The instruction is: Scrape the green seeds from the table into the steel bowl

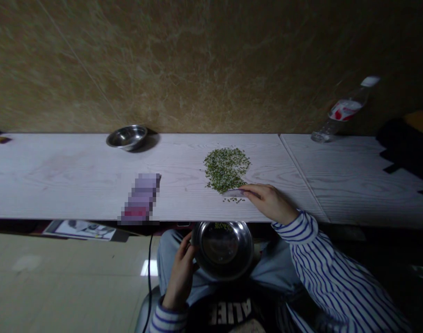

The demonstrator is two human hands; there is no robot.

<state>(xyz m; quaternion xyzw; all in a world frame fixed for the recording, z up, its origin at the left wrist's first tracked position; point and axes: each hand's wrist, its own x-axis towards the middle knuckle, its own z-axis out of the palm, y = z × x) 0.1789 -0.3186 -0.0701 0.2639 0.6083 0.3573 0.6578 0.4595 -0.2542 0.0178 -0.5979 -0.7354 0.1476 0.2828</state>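
Small green beans [225,167] that look like mung beans lie spread in a patch on the white wood-grain tabletop [183,162]. At the patch's near edge my right hand [272,201] pinches a thin, pale, card-like strip [234,192], which stands against the table. A few loose beans lie on the near side of that strip. Below the table's front edge, my left hand [184,266] grips the left rim of a steel bowl [244,259]. Some beans show inside the bowl, toward its far side. The bowl is held over my lap.
A smaller steel bowl [128,138] stands against the wall at the back left. A pixelated purple item [141,199] lies near the front edge. To the right are a plastic bottle [345,110] and dark cloth [405,148]. A black cable [149,277] hangs down on the left.
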